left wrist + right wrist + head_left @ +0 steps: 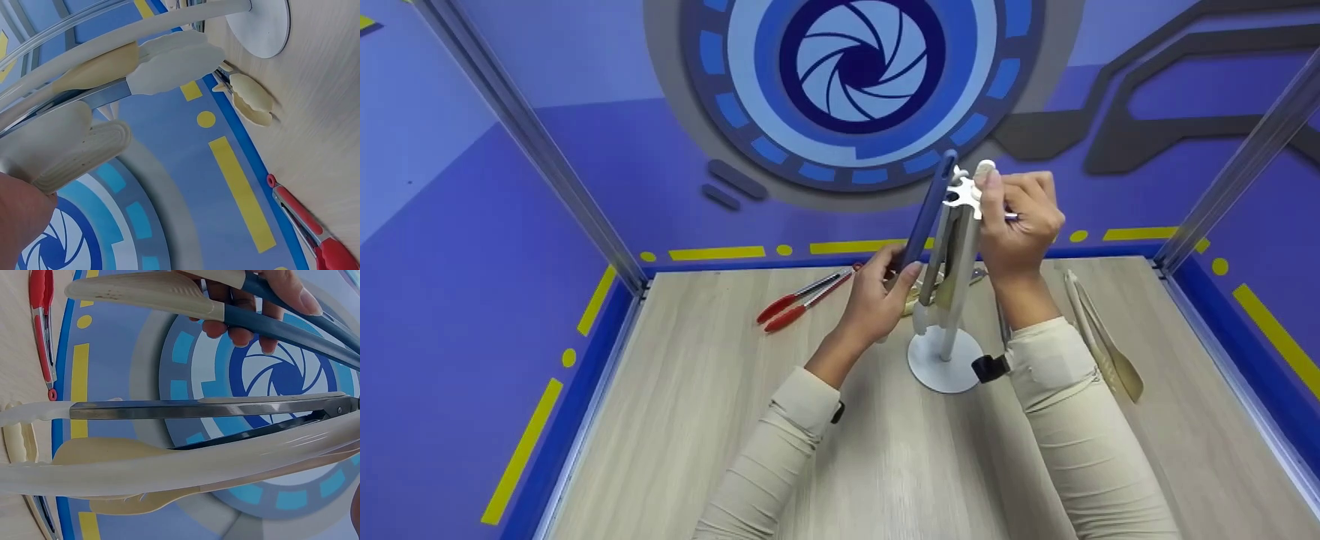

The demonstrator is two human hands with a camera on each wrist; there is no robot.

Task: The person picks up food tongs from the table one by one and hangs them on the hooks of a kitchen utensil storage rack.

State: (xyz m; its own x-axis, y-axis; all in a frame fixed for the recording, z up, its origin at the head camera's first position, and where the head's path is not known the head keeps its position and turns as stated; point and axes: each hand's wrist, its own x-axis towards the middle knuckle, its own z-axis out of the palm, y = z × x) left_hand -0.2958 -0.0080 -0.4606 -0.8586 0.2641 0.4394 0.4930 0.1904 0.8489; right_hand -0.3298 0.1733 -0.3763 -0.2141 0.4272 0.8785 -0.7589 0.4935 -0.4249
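Observation:
My left hand [877,292] holds tongs with blue handles [928,214] and pale, spatula-like ends [140,295], tilted upward left of a white utensil stand [945,379]. My right hand [1024,217] is at the top of this stand, its fingers curled and its thumb against the white knob [985,169]. A short bit of something pokes out beside those fingers. From the stand's hooked ring [962,195] hang steel tongs [140,409] with white scalloped tips [174,64]. Wood-coloured utensils [107,451] hang there too, partly behind the curved white post [169,475].
Red-tipped tongs [802,300] lie on the table left of the stand. Behind it lie tongs with beige scalloped tips [250,98]. To the right, by my forearm, are long beige utensils [1110,345]. A patterned blue wall [600,172] rises behind the table.

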